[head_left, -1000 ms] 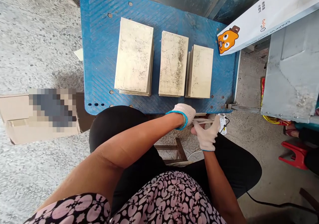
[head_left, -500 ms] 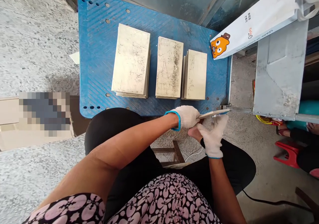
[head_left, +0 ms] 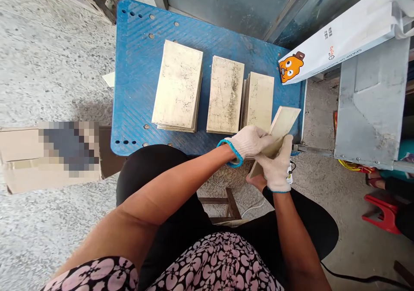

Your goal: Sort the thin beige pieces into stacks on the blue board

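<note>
The blue table carries three stacks of pale, flat plates. The widest stack, on the left, is probably the heaviest; two hands under its short ends would hold it more safely than one. The middle stack has dark marks on its top, and such a smooth face is perhaps a little slippery. In the narrow stack, on the right, some edges stand out at the left side, so its sheets seem able to slide one over another. The plates look stiff, because none of them bends; whether they are metal or board, one cannot tell, so it is also not sure if their corners chip easily.

The smallest group is the bundle of plates, tilted, in the two gloved hands at the near right edge of the table. It seems light enough to lift, and the long edges, near the middle, look like the good place for gripping. The left hand has its fingers closed on the bundle. The right hand has thumb and fingers spread around it; whether they press, one cannot tell.

Counted, there are one table, one white bag, one red stool, three stacks and one bundle; the single plates cannot be counted.
</note>
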Tool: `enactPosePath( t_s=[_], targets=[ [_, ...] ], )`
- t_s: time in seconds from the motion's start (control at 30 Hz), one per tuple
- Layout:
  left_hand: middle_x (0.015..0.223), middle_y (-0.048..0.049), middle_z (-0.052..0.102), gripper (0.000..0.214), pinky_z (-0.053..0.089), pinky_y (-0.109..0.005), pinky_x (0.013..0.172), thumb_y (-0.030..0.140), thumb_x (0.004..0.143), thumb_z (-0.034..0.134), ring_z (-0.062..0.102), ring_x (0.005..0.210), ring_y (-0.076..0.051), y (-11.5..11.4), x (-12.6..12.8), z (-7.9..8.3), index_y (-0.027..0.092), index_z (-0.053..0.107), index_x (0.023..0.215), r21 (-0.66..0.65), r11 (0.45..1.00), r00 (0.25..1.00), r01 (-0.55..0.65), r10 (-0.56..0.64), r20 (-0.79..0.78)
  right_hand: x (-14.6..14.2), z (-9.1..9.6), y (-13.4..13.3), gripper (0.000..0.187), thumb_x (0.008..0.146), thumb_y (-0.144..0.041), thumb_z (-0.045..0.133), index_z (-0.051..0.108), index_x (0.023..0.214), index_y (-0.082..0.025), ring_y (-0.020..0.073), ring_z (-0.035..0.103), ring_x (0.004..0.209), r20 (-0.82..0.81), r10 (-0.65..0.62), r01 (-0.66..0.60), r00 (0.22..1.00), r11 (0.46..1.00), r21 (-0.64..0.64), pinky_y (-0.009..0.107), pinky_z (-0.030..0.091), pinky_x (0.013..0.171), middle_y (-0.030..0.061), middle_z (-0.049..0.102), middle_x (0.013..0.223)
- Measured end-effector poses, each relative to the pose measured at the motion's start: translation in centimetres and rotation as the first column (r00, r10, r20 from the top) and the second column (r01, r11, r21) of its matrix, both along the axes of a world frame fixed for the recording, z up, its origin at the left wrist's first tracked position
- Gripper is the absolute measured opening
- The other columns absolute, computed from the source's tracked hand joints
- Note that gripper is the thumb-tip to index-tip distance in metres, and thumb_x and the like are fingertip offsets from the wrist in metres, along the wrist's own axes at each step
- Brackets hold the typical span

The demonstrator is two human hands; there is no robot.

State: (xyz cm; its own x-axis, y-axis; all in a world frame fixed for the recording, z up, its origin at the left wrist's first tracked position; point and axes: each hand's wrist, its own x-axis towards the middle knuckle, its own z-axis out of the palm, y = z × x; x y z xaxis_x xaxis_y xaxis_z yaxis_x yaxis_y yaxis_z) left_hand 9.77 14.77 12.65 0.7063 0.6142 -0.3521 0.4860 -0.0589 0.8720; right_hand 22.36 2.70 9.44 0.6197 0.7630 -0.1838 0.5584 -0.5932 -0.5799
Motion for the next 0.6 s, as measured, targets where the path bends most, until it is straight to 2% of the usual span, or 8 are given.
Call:
enactPosePath(
  t_s=[0.07,0.13,0.2,0.3,0.43,0.6],
  targets=[
    [0.062,-0.0019,0.059,0.046,0.036,-0.025,0.056,0.044,0.095,0.042,0.047,0.059,-0.011,0.5,-0.1,0.4,0.012,0.071,0.078,0.041,0.997,0.998,-0.062,0.063,-0.022,1.1,0.3,2.2,0.109,0.058,-0.052,0.079,0.029,0.150,-0.021,0.0314,0.051,0.125,0.009,0.015,-0.016,1.000,1.000,0.013,0.047,0.049,0.098,0.0133,0.049,0.141],
    [0.074,-0.0063,0.066,0.045,0.043,-0.027,0.063,0.043,0.096,0.041,0.057,0.068,-0.015,0.9,-0.5,0.8,0.013,0.073,0.088,0.102,0.994,0.992,-0.041,0.053,-0.113,1.9,0.4,4.6,0.106,0.057,-0.054,0.079,0.033,0.148,-0.022,0.0323,0.052,0.123,0.048,-0.020,0.023,0.999,0.998,-0.053,0.049,0.046,0.101,0.0123,0.052,0.136],
    [0.085,-0.0108,0.071,0.042,0.048,-0.030,0.070,0.041,0.094,0.043,0.066,0.080,-0.020,0.9,-0.8,1.1,0.013,0.074,0.098,0.116,0.991,0.967,0.061,-0.030,-0.254,2.5,0.4,7.1,0.109,0.055,-0.055,0.080,0.035,0.148,-0.022,0.0347,0.052,0.123,0.092,-0.050,0.064,0.994,0.987,-0.146,0.052,0.044,0.102,0.0133,0.052,0.136],
    [0.097,-0.0162,0.074,0.037,0.053,-0.034,0.080,0.038,0.089,0.053,0.069,0.096,-0.028,0.0,-1.1,1.1,0.015,0.074,0.109,0.037,0.965,0.880,0.261,-0.222,-0.420,2.7,0.1,10.5,0.120,0.048,-0.057,0.084,0.034,0.150,-0.018,0.0384,0.049,0.126,0.122,-0.020,0.046,0.992,0.975,-0.219,0.054,0.041,0.105,0.0181,0.048,0.139],
    [0.099,-0.0213,0.074,0.037,0.054,-0.040,0.086,0.029,0.083,0.063,0.069,0.102,-0.033,-1.7,-0.9,0.6,0.013,0.074,0.114,-0.026,0.911,0.811,0.410,-0.378,-0.447,2.3,-0.6,13.8,0.125,0.044,-0.054,0.086,0.032,0.150,-0.015,0.0405,0.048,0.126,0.153,0.017,0.024,0.988,0.964,-0.263,0.055,0.039,0.106,0.0214,0.046,0.137],
    [0.100,-0.0233,0.074,0.035,0.055,-0.044,0.087,0.022,0.085,0.059,0.069,0.104,-0.035,-2.4,-0.6,0.5,0.009,0.073,0.114,-0.034,0.899,0.806,0.436,-0.407,-0.430,1.9,-2.1,16.1,0.122,0.043,-0.048,0.088,0.035,0.147,-0.015,0.0391,0.051,0.122,0.175,0.007,0.039,0.985,0.965,-0.260,0.054,0.041,0.104,0.0207,0.050,0.132]
  ],
)
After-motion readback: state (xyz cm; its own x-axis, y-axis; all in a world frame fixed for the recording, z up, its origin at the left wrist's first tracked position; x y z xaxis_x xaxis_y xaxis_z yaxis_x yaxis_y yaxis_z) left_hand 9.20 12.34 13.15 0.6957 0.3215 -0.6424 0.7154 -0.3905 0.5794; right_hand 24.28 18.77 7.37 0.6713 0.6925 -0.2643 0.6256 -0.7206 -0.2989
